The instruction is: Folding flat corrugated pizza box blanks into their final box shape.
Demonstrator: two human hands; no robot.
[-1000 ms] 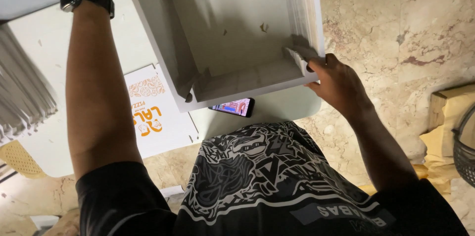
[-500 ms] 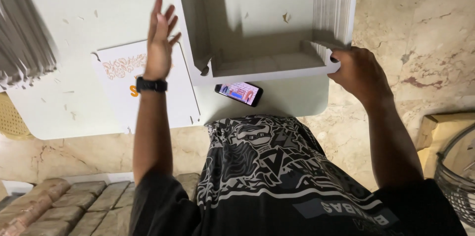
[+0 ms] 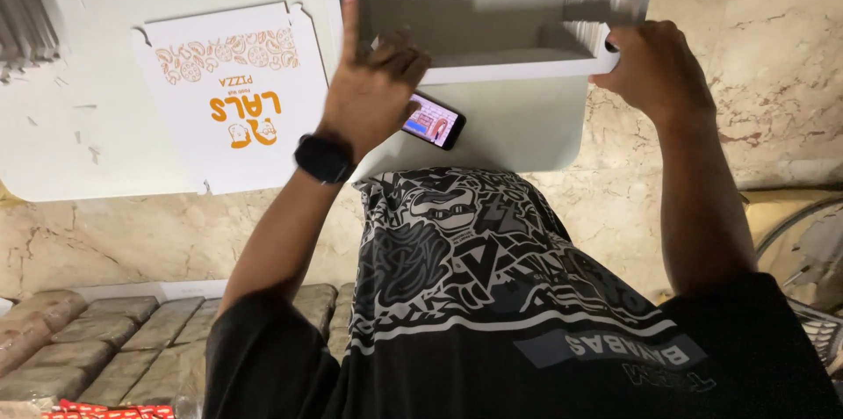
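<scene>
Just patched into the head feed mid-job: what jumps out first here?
A half-folded white cardboard box at top centre on the white table, the right hand gripping its right corner and the left hand pressing its front flap. A lit phone lies just beneath that hand. A flat printed box blank lies to the left.

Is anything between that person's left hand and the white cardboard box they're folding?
Nothing visible is. The left hand is right at the front edge of the white cardboard box. The phone lies just below it on the table, to the side. The right hand already grips the box corner.
</scene>
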